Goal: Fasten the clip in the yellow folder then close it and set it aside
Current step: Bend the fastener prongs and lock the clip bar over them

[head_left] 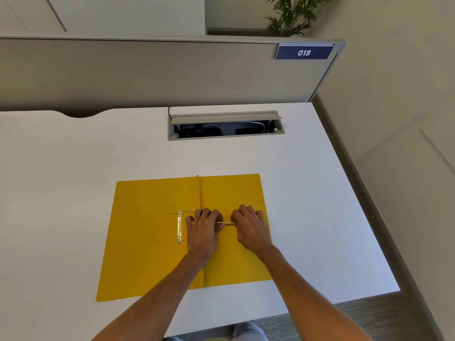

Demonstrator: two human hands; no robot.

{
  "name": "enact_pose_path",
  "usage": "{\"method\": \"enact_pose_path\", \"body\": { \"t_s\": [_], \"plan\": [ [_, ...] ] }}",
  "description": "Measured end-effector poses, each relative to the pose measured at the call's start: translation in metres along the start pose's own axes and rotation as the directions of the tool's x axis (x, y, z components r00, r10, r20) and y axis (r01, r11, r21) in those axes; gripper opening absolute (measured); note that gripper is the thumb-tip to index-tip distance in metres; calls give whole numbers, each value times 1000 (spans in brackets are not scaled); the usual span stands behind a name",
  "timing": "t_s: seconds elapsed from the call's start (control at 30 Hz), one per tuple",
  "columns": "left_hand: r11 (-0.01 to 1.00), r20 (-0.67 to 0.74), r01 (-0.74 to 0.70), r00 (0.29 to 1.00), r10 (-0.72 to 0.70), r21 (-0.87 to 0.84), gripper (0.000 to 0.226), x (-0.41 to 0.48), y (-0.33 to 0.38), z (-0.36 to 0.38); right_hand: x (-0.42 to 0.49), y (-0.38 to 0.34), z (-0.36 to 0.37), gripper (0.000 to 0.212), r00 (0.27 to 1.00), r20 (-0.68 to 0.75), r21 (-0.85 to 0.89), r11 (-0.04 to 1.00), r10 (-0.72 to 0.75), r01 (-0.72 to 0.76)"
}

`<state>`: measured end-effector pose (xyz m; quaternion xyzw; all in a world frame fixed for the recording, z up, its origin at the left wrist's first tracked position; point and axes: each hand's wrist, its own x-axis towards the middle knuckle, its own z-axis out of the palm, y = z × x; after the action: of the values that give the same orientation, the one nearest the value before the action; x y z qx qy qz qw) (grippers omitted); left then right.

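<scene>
The open folder [152,242] lies on the desk [73,168], before the cable tray [225,126].

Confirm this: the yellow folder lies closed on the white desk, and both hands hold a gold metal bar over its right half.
Not closed. The head view shows the yellow folder lying open on the white desk; the left hand and right hand do hold the gold metal bar over its right half.

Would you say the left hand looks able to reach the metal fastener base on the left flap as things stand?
Probably yes. The left hand lies just right of the metal fastener base on the open yellow folder, with only bare flap between them. It is busy, though, sharing the gold clip bar with the right hand.
</scene>
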<state>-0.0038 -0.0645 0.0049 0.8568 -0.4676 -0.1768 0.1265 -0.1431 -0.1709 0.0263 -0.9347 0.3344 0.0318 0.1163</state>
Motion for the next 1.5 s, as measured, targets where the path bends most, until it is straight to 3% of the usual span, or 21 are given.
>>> {"method": "enact_pose_path", "body": {
  "t_s": [0.2,0.37,0.5,0.63,0.73,0.83,1.0,1.17,1.3,1.4,1.5],
  "plan": [
    [996,-16,-84,996,84,39,27,-5,-10,-4,-1,-5,3,23,998,15,-37,998,-53,54],
    [994,-99,-103,990,98,-45,32,-14,-21,-12,-6,-11,10,25,998,-10,-13,998,-64,64],
    [981,-314,-13,948,-49,-194,30,-27,-49,-27,-7,-25,10,19,996,-92,143,990,8,6],
    [863,-392,54,876,-282,-502,29,-35,-89,-38,-7,-52,14,14,986,-141,188,976,-84,110],
    [790,-309,64,899,-311,-610,33,-42,-110,-44,-5,-69,21,16,968,-180,134,970,-177,202],
    [785,-213,33,955,-208,-619,32,-44,-117,-44,-4,-78,27,17,950,-183,57,962,-254,268],
    [772,-82,-2,994,-66,-636,33,-38,-110,-40,-6,-75,30,24,971,-141,17,980,-192,197],
    [777,1,-51,998,67,-627,38,-33,-105,-35,-8,-73,31,21,983,-141,139,980,-121,141],
    [840,48,-142,979,196,-524,47,-32,-102,-30,-11,-72,32,23,988,-126,183,976,-95,117],
    [882,84,-155,973,213,-444,52,-31,-101,-26,-13,-71,34,23,990,-119,213,972,-74,98],
    [918,68,-172,976,209,-356,53,-30,-100,-24,-10,-70,33,20,997,-78,363,931,-9,37]
  ]
}}
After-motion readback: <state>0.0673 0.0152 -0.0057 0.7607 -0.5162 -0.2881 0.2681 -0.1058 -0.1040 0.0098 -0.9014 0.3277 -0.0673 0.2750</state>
